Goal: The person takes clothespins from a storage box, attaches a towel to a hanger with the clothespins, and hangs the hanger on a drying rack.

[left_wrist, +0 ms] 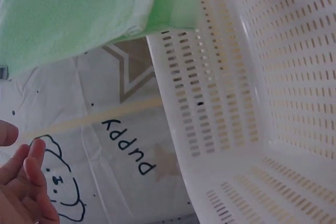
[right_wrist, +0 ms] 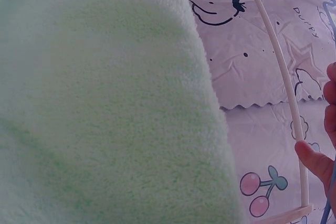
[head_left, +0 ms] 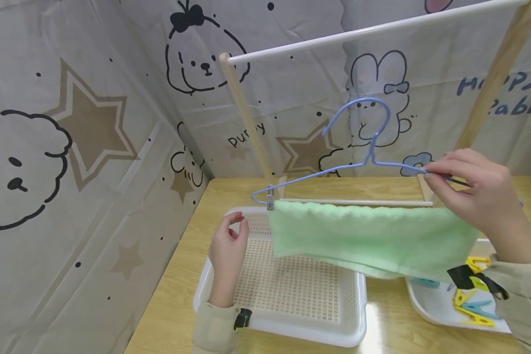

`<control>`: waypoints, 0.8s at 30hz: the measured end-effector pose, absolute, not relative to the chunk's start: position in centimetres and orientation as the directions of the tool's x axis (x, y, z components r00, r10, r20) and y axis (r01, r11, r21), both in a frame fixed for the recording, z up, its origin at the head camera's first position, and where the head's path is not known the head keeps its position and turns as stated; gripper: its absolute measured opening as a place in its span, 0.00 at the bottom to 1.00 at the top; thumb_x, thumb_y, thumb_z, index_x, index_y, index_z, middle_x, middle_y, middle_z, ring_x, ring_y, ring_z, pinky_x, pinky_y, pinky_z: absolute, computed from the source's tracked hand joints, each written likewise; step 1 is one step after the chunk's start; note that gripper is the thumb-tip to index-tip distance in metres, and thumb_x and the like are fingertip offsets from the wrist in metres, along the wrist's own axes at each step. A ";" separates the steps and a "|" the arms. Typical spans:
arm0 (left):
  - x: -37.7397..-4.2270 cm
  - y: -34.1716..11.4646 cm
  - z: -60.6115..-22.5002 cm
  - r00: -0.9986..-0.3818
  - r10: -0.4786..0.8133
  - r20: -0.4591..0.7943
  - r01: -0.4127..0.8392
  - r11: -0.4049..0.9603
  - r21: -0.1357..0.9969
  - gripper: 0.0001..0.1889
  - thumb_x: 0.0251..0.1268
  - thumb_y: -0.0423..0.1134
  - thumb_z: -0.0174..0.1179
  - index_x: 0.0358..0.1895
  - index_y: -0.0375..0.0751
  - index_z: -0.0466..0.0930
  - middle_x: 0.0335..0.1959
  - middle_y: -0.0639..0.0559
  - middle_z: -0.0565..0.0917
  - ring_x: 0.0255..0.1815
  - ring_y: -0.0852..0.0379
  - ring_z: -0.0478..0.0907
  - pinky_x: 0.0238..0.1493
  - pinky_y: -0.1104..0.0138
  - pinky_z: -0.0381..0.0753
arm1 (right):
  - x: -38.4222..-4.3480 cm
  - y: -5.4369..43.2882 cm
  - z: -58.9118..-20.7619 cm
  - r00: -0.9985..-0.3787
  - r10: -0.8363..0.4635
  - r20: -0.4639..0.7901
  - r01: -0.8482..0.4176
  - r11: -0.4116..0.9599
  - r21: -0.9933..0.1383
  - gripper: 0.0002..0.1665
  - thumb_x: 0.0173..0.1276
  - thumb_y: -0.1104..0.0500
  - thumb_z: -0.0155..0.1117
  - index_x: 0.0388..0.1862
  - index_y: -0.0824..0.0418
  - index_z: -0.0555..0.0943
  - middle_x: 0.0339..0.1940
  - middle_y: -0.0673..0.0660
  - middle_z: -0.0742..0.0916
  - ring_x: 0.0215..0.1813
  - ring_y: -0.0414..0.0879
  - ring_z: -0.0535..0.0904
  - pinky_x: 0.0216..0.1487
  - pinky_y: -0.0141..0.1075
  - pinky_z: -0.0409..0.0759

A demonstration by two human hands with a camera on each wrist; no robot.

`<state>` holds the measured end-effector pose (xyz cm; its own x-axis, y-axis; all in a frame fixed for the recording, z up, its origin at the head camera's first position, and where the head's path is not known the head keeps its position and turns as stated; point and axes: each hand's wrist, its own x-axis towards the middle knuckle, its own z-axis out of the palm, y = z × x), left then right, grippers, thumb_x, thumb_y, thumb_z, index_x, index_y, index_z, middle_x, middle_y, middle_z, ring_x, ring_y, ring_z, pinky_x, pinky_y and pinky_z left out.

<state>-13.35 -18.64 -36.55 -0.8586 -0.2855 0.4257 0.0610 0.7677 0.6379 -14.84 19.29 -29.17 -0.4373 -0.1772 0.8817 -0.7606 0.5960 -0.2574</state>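
My right hand (head_left: 478,191) pinches the right arm of a blue clothes hanger (head_left: 372,147) and holds it up. A folded light-green towel (head_left: 363,236) hangs below; a metal clip (head_left: 270,200) grips its left corner on the hanger, while its right corner is hidden behind my right hand. Left of the clip, apart from hanger and towel, is my left hand (head_left: 227,246), its fingers loosely bent with nothing between them. In the left wrist view the left hand's fingers (left_wrist: 34,169) show below the towel (left_wrist: 79,19). The right wrist view is mostly filled by the towel (right_wrist: 105,103).
Under the towel stands a white perforated basket (head_left: 354,334). A white tray (head_left: 429,309) at right holds yellow and blue clothespins (head_left: 478,307). Behind rises a wooden drying rack with a white top bar (head_left: 358,34). A printed cloth (head_left: 128,236) covers the walls.
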 end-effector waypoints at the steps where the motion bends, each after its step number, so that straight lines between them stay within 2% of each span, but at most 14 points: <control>1: -13.3 -18.8 -36.6 -0.868 -0.283 0.409 0.044 0.776 0.630 0.10 0.58 0.40 0.56 0.42 0.43 0.79 0.33 0.56 0.82 0.16 0.62 0.67 0.15 0.68 0.60 | -14.8 19.3 -29.2 -0.432 -0.169 0.886 -0.761 0.596 -0.257 0.33 0.65 0.44 0.51 0.20 0.74 0.80 0.19 0.61 0.79 0.33 0.30 0.67 0.35 0.16 0.63; 7: -12.7 -20.2 -36.4 -0.908 -0.278 0.313 -0.053 0.818 0.573 0.15 0.59 0.42 0.55 0.49 0.43 0.76 0.37 0.56 0.82 0.21 0.59 0.73 0.16 0.68 0.64 | -14.9 19.1 -29.3 -0.403 -0.130 0.906 -0.768 0.587 -0.257 0.33 0.64 0.44 0.52 0.19 0.73 0.79 0.18 0.63 0.79 0.31 0.32 0.67 0.37 0.16 0.63; 12: -12.5 -21.8 -36.4 -0.953 -0.258 0.161 -0.139 0.839 0.526 0.20 0.60 0.44 0.53 0.54 0.40 0.71 0.43 0.49 0.81 0.31 0.54 0.78 0.24 0.63 0.71 | -14.9 19.2 -29.3 -0.404 -0.119 0.907 -0.766 0.585 -0.265 0.33 0.64 0.43 0.52 0.19 0.74 0.79 0.18 0.64 0.79 0.33 0.30 0.67 0.40 0.17 0.64; 17: -11.9 -23.0 -36.4 -0.969 -0.240 0.055 -0.184 0.856 0.483 0.23 0.59 0.45 0.54 0.56 0.36 0.69 0.46 0.44 0.79 0.38 0.49 0.78 0.32 0.55 0.74 | -14.9 19.3 -29.3 -0.403 -0.093 0.911 -0.762 0.585 -0.277 0.34 0.62 0.42 0.53 0.18 0.73 0.79 0.17 0.64 0.79 0.37 0.25 0.67 0.46 0.18 0.66; 24: -11.0 -24.0 -36.4 -0.969 -0.247 -0.025 -0.233 0.873 0.429 0.26 0.58 0.45 0.56 0.57 0.36 0.67 0.49 0.41 0.77 0.42 0.46 0.76 0.34 0.54 0.74 | -14.8 19.3 -29.2 -0.415 -0.094 0.905 -0.759 0.584 -0.288 0.34 0.63 0.42 0.53 0.19 0.74 0.79 0.17 0.65 0.79 0.38 0.24 0.67 0.47 0.19 0.66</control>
